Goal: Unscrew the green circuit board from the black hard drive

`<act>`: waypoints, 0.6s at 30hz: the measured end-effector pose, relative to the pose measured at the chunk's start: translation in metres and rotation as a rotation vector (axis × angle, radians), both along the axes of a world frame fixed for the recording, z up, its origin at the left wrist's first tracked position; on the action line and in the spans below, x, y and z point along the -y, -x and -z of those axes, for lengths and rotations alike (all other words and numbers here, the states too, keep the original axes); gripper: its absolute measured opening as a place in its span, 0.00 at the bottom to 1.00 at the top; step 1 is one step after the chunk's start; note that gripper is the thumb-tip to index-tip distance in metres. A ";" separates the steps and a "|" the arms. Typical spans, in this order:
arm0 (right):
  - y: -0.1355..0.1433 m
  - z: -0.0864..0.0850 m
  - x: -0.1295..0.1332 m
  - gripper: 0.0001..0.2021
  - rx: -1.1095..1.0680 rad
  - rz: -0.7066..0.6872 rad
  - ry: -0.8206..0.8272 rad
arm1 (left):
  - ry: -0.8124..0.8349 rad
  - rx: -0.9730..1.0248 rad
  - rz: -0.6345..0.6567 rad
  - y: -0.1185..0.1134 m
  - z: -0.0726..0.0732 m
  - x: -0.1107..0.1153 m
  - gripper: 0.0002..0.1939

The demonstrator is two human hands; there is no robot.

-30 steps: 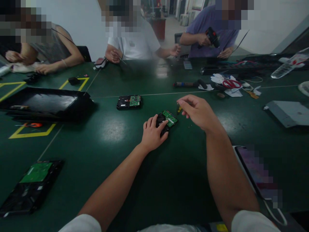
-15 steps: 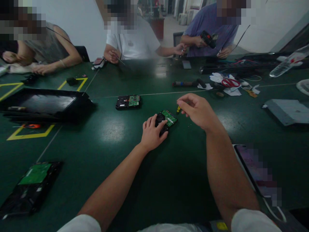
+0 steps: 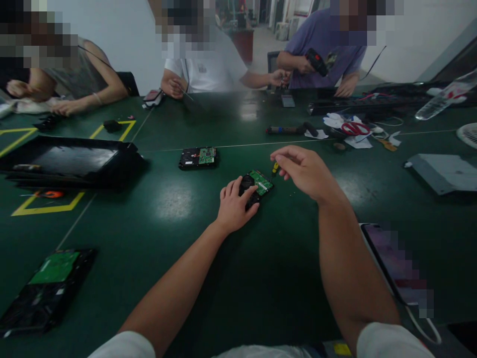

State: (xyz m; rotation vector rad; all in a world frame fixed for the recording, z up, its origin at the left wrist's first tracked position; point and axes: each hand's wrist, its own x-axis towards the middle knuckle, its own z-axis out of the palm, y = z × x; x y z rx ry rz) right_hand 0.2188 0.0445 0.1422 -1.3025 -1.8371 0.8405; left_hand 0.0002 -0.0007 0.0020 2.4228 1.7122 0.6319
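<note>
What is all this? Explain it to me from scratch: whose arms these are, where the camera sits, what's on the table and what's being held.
There is no machine here: the two arms belong to a person working bare-handed. The camera is worn on that person's head, looking forward and down.

The left hand rests with spread fingers on what looks like a hard drive, its green circuit board facing up. The right hand pinches a small yellow tool beside it, perhaps a screwdriver; its tip is too small to make out.

On the dark green table also lie a second drive, a third drive at near left, a black tray and a phone. Other people sit across the table.
</note>
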 end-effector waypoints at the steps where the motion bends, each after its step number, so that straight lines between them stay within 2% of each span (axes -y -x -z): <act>1: 0.000 0.000 0.000 0.12 -0.004 0.000 0.001 | 0.001 0.001 0.002 0.000 0.000 0.000 0.29; 12: -0.003 0.005 -0.002 0.10 0.012 0.064 -0.055 | 0.004 0.008 -0.003 0.001 0.000 0.000 0.29; 18: -0.001 0.005 0.001 0.09 0.040 0.049 -0.051 | -0.005 0.004 -0.001 0.001 0.000 0.000 0.29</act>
